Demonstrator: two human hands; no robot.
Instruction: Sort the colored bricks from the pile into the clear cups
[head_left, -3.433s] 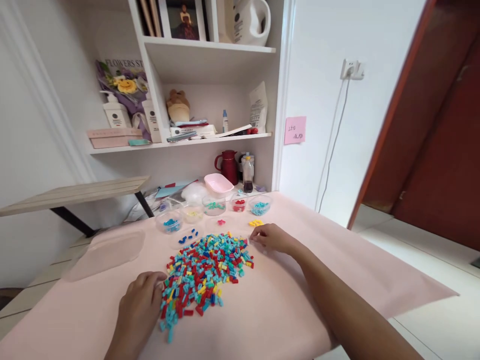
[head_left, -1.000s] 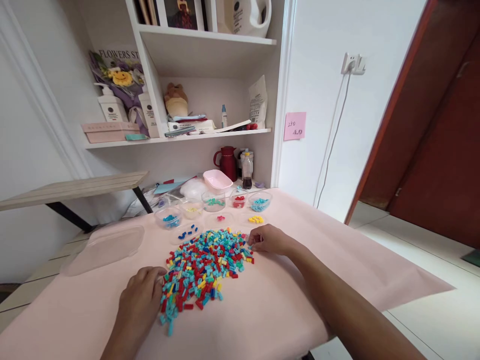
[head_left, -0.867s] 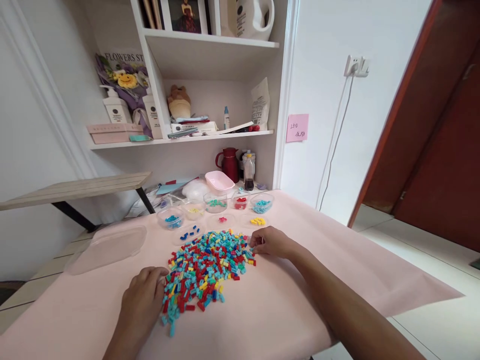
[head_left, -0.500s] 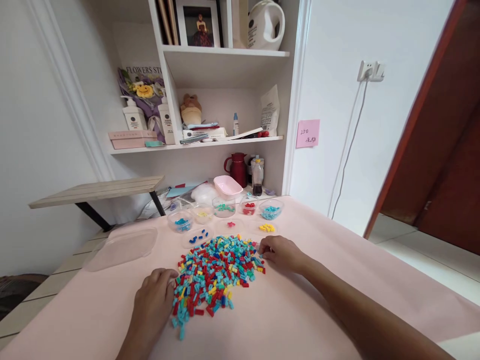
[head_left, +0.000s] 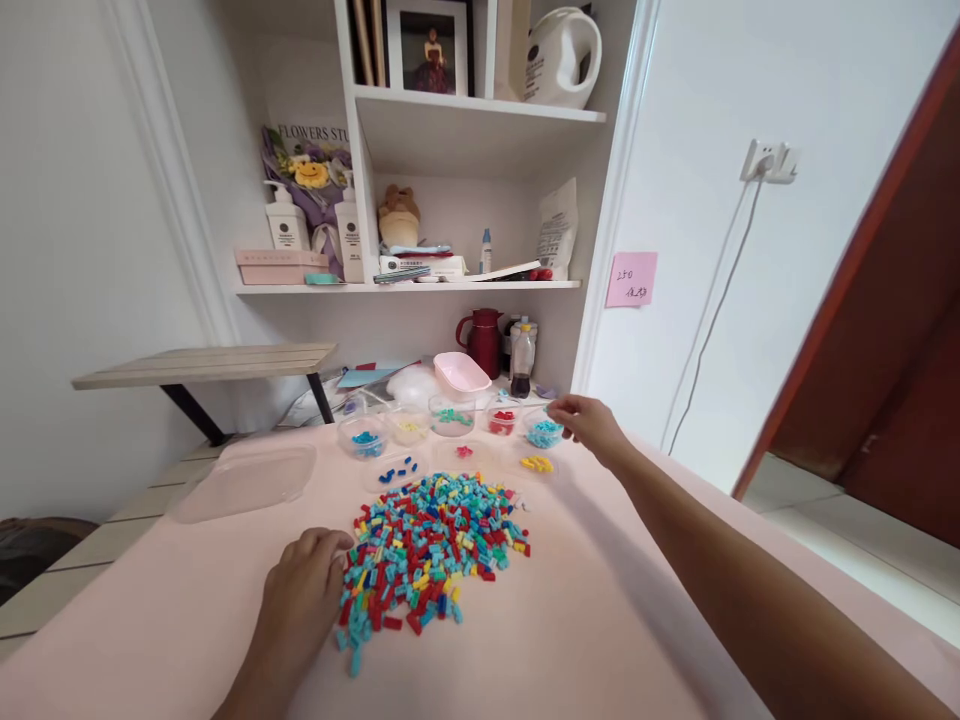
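Observation:
A heap of small toy building bricks (head_left: 435, 540) in red, light blue, yellow, green and dark blue is spread on the pink-covered table. My left hand (head_left: 306, 575) rests against the heap's left edge, its fingers curled together; whatever lies under the fingertips is hidden. My right hand (head_left: 589, 425) is raised at the far right, thumb and fingers pinched over the rim of a clear bowl (head_left: 561, 438) of light blue bricks. What the pinch holds is too small to make out. Yellow bricks (head_left: 537, 464) lie on a clear lid just in front of that bowl.
More clear bowls stand in a row behind the heap, holding red bricks (head_left: 501, 422), green bricks (head_left: 454, 416), pale yellow bricks (head_left: 409, 428) and blue bricks (head_left: 367, 443). Dark blue bricks (head_left: 397, 470) sit on another lid. A large clear lid (head_left: 251, 480) lies left; a pink basin (head_left: 461, 373) stands behind.
My right hand has moved from the heap's right edge up and away to the light blue bowl. My left hand stays by the heap. The view has shifted slightly.

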